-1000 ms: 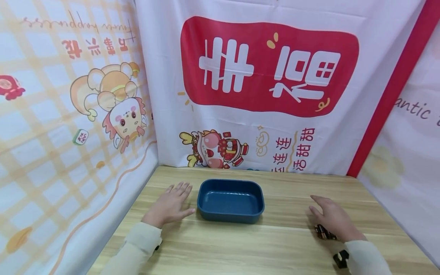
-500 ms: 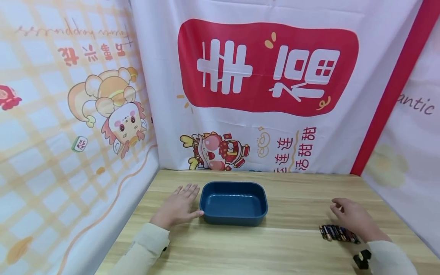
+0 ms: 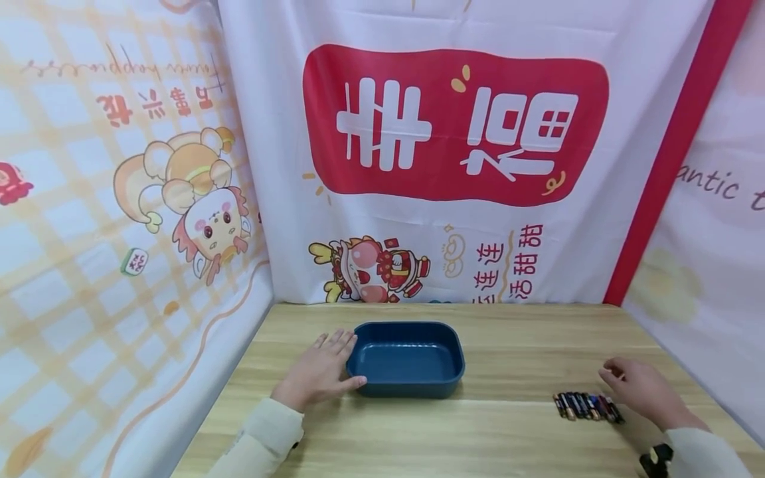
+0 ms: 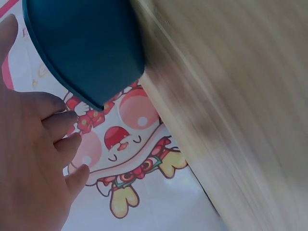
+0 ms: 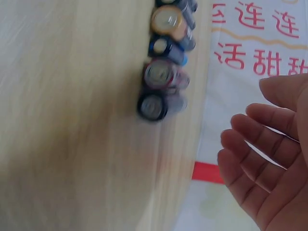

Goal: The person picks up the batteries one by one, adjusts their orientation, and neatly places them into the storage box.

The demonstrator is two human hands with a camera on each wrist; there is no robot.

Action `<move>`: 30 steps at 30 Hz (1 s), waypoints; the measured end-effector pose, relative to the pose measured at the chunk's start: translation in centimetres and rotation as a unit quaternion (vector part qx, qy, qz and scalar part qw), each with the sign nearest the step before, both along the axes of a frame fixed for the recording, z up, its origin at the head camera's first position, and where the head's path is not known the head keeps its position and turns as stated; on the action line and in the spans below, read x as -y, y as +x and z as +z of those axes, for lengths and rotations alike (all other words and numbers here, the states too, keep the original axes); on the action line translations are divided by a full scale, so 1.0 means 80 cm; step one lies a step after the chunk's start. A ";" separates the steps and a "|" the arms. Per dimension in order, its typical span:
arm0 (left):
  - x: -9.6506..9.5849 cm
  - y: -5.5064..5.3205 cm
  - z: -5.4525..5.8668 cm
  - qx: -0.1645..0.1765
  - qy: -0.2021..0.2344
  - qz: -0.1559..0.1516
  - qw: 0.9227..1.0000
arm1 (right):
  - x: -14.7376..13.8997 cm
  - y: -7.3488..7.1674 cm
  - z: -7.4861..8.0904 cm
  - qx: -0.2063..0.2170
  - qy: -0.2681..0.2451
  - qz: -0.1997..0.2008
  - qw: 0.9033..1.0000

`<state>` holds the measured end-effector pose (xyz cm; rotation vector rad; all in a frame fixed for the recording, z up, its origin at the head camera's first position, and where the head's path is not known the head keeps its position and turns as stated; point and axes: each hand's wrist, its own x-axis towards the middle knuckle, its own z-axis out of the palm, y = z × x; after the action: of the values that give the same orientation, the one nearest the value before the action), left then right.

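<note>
A: Table (image 3: 508, 431), wood grain, backdrop on 3 sides. Blue tray (image 3: 406, 358) mid-table, nothing inside.

B: Left hand (image 3: 319, 372) flat on the table, fingers straight, touching the tray's left wall; holding nothing.

A: Batteries (image 3: 588, 406) in 1 row, well right of the tray. Right hand (image 3: 642, 390) just beside the row's right end, fingers relaxed, grasping nothing, apart from it.

B: Advice: brace the tray with the left. Pinch 1 end battery only, round its middle; likely to roll, so lift straight up.
</note>
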<state>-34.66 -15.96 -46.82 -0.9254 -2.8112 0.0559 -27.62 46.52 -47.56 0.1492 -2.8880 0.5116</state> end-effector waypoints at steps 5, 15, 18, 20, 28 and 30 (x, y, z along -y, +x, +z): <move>-0.011 -0.003 -0.003 0.005 0.005 -0.002 1.000 | -0.018 0.006 -0.005 0.014 -0.007 -0.018 1.000; -0.019 -0.005 -0.020 0.020 0.011 0.004 1.000 | -0.039 0.012 -0.013 0.067 -0.061 -0.039 0.995; -0.019 -0.004 -0.026 0.029 0.016 0.007 0.999 | -0.042 0.015 -0.022 0.101 -0.129 -0.041 0.986; -0.020 -0.003 -0.027 0.035 0.019 0.010 0.999 | -0.044 0.016 -0.028 0.126 -0.177 -0.055 0.975; -0.020 -0.002 -0.024 0.057 0.038 0.026 0.997 | -0.044 0.006 -0.031 0.189 -0.255 -0.077 0.945; -0.020 -0.004 -0.023 0.056 0.042 0.027 0.997 | -0.041 0.003 -0.030 0.201 -0.277 -0.082 0.936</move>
<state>-34.96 -14.36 -48.68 -0.8601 -2.9154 -0.1104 -27.35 49.82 -49.95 -0.3160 -2.9411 1.4342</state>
